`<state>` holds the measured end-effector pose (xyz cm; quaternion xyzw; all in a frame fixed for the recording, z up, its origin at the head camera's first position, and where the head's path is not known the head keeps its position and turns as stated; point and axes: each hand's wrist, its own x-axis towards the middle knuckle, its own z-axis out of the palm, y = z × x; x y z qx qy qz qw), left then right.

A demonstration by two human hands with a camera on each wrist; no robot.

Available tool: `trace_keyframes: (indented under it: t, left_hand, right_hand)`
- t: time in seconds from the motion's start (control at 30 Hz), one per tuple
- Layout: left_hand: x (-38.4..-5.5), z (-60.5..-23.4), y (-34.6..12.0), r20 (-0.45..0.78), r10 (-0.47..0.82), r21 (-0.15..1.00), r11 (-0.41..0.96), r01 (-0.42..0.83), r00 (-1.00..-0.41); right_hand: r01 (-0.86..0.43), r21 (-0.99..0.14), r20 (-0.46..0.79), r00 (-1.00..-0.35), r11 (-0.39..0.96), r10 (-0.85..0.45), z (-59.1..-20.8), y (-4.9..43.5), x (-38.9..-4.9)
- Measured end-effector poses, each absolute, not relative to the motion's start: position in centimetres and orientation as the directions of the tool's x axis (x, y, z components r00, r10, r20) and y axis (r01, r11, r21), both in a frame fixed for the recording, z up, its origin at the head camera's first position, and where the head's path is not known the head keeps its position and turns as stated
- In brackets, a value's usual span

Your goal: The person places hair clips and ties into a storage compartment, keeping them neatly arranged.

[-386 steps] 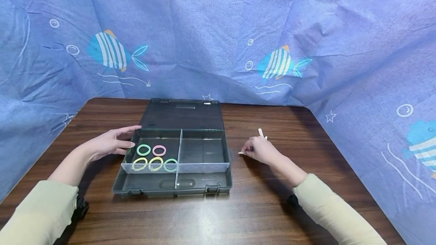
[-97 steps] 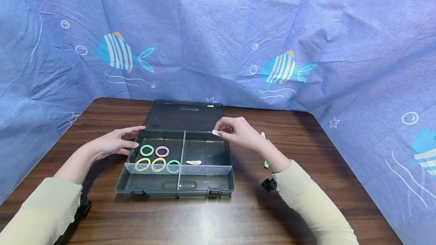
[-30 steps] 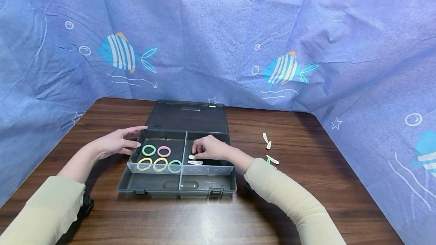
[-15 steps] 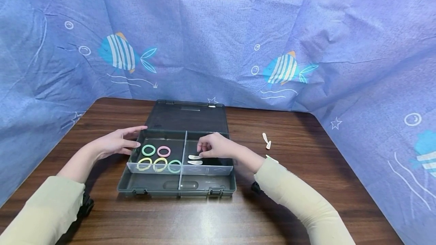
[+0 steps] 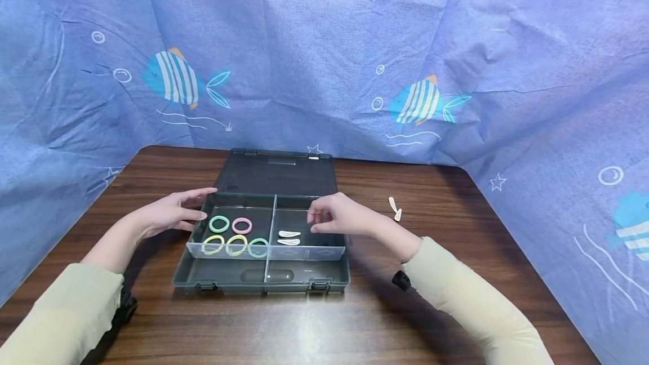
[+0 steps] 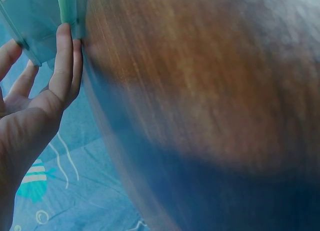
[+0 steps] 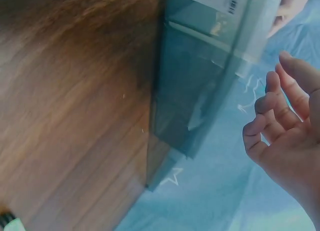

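My left hand rests its straight fingers on the left wall of a dark translucent divided box, whose lid lies back. In the left wrist view the fingertips touch the wall of the box. Over the right compartment hovers my right hand, fingers loosely bent, nothing between them, also in the right wrist view. Below and left of it, two white snap hair clips lie one behind the other near the clear divider. In the left compartment sit several hair ties in green, pink and yellow.
Two more white hair clips lie on the wooden table right of the box. A green-and-black item shows at the corner of the right wrist view. A blue fish-print cloth hangs behind the table.
Earlier my right hand picked at clips on the table. Two white clips came into the right compartment; the hand let go of the second and moved up and right. My left hand stayed put.
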<state>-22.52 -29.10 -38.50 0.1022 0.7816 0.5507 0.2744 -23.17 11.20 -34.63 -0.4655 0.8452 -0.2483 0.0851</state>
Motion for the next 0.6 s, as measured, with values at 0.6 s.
trace_keyframes:
  t: [0.6]
  left_hand:
    - [-22.6,-38.6,-29.1,-0.329,0.463,0.912,0.382,-0.149,-0.823]
  right_hand:
    - [-0.777,-0.42,0.177,-0.577,0.469,-0.797,-32.4,17.7,-21.1]
